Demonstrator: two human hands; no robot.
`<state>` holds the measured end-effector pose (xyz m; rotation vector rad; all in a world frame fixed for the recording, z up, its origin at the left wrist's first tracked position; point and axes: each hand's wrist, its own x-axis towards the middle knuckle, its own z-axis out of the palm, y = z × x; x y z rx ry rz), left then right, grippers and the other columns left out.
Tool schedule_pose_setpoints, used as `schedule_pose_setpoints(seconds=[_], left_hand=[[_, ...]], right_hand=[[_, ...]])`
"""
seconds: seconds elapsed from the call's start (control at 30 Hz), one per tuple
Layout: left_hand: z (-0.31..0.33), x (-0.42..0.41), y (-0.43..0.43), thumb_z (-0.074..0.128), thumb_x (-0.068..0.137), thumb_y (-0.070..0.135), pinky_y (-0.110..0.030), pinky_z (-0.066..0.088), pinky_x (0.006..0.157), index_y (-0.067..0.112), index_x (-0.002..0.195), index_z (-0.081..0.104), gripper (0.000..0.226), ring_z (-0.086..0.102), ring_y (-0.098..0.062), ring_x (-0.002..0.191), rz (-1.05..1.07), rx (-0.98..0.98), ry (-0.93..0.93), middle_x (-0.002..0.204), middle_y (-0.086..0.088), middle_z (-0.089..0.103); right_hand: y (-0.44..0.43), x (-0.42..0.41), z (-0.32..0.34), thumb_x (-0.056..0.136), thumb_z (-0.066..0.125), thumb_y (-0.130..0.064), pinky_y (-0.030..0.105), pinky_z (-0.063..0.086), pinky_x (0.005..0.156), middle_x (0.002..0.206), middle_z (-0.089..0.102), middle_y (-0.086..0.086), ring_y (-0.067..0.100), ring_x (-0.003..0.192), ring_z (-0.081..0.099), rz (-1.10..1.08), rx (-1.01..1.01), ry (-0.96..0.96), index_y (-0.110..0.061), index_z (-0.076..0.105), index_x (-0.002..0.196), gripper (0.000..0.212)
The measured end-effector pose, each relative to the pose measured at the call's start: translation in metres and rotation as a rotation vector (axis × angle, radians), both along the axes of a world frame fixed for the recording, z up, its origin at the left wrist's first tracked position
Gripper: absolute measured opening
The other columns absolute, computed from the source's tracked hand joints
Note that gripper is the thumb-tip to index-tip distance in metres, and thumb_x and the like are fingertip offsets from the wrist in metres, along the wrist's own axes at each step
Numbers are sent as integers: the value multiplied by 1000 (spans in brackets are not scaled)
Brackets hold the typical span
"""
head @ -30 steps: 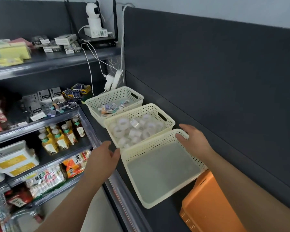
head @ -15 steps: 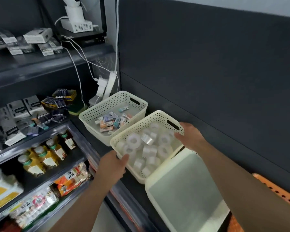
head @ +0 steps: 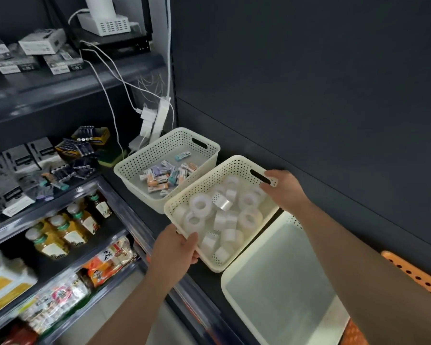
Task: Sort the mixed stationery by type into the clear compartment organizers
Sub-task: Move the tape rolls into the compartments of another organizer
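A cream plastic basket (head: pixel 197 185) — perforated walls, smooth matt rim — holds glossy, translucent tape rolls (head: pixel 198 204). The dark back panel (head: pixel 309 95) looks matt; the shelf edge (head: pixel 121 205) gleams like metal. The orange crate (head: pixel 413 275) is perforated plastic.

Inside a small shop. Stocked with bottled drinks (head: pixel 67 227), snacks (head: pixel 107 262) and batteries (head: pixel 85 143) on price-tagged shelves (head: pixel 60 199).

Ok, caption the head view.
Left hand and right hand grip the tape-roll basket, between a basket of small packets and an empty basket.
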<state>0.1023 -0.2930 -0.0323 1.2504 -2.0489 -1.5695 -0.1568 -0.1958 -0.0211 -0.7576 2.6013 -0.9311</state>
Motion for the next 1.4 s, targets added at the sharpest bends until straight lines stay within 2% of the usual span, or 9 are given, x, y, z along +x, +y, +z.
schedule_pose_setpoints(seconds=[0.23,0.5,0.77,0.87,0.97,1.07,1.23,1.33,1.4], left_hand=[[33,10,5,57,92,23,-34,59,62,10,95,58,14,66,-8,60,51,-162,102,76,-1,68],[90,10,0,50,95,28,-28,39,53,16,78,57,22,57,-17,64,-27,-462,238,68,-2,60],[119,5,13,53,94,21,-17,36,47,24,72,61,24,53,-2,52,-471,-361,383,60,12,60],[124,1,39,52,95,22,-10,38,45,27,80,63,20,54,5,54,-638,-315,432,58,21,59],[124,-1,78,53,94,21,-13,31,45,25,67,59,27,45,-3,46,-808,-281,448,53,13,51],[123,1,125,55,91,20,-25,25,48,11,58,49,35,29,-7,44,-980,-257,434,50,5,38],[120,8,227,55,92,23,-27,32,49,12,60,54,35,37,-14,42,-1273,-242,449,50,-3,48],[119,21,298,55,93,21,-14,32,42,11,60,57,34,45,-10,43,-1425,-207,482,53,-3,54],[117,32,350,55,94,21,-18,36,45,12,62,60,33,48,-16,45,-1520,-179,478,59,-8,60]], right_hand=[[17,18,61,91,62,-26,17,35,93,137,51,0,14,125,49,17,-196,114,-12,54,133,45],[79,62,109,90,63,-25,19,36,90,135,54,-2,14,125,49,-193,-263,262,-13,55,131,44],[176,155,119,88,64,-19,40,51,94,130,58,0,20,114,57,-655,-279,257,-13,58,128,41],[222,204,117,89,60,-15,31,53,83,126,59,1,18,104,61,-839,-253,285,-17,59,127,38],[272,256,114,90,56,-16,21,45,57,103,60,-6,7,73,57,-1018,-241,294,-22,62,117,28],[323,308,113,86,53,-8,29,34,57,69,50,9,15,58,40,-1221,-250,278,-5,61,94,12],[400,399,113,81,51,3,30,33,53,68,58,20,19,53,39,-1460,-259,257,-4,66,88,18],[448,448,110,85,54,0,27,40,54,74,67,11,22,56,51,-1589,-261,309,-16,72,96,27],[486,479,106,87,57,-2,22,43,59,82,69,0,11,65,58,-1682,-250,352,-15,70,112,31]])
